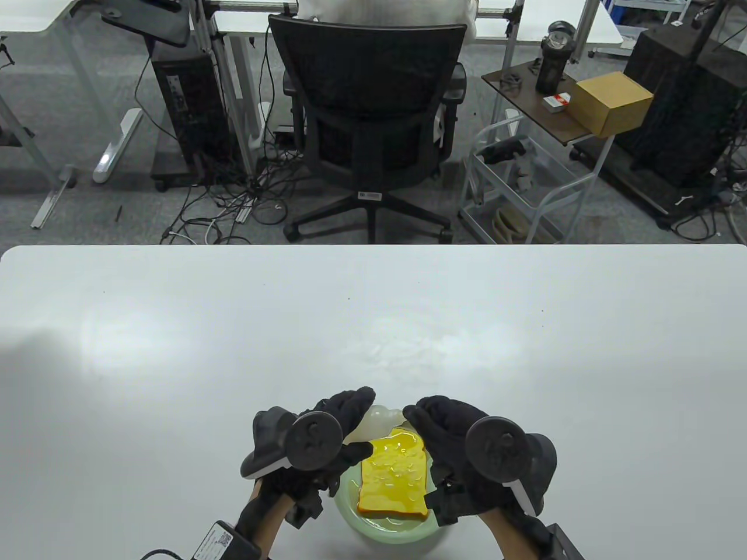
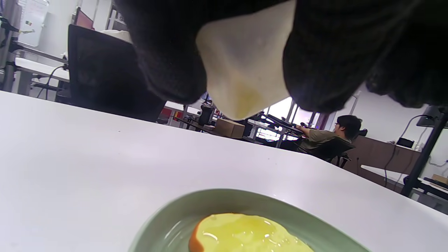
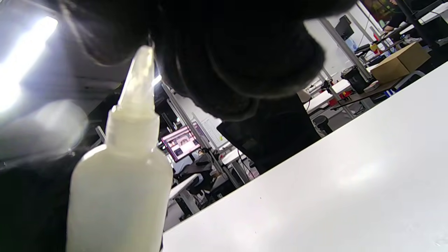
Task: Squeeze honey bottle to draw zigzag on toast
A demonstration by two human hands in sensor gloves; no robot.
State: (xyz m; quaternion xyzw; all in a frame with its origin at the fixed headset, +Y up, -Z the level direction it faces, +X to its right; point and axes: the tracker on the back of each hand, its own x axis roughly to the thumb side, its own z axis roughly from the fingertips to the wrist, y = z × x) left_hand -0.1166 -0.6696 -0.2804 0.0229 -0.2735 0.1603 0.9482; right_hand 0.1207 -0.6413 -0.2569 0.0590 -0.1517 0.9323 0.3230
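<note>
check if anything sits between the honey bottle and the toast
Nothing visible does. The left hand holds the honey bottle at the plate's far edge, and the toast lies uncovered, already glossy with honey.

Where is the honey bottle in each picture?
Table view: honey bottle low in the middle, between both hands, above the toast.
Left wrist view: top middle, between gloved fingers.
Right wrist view: lower left, nozzle pointing up.
Shared landmark: the white table.
</note>
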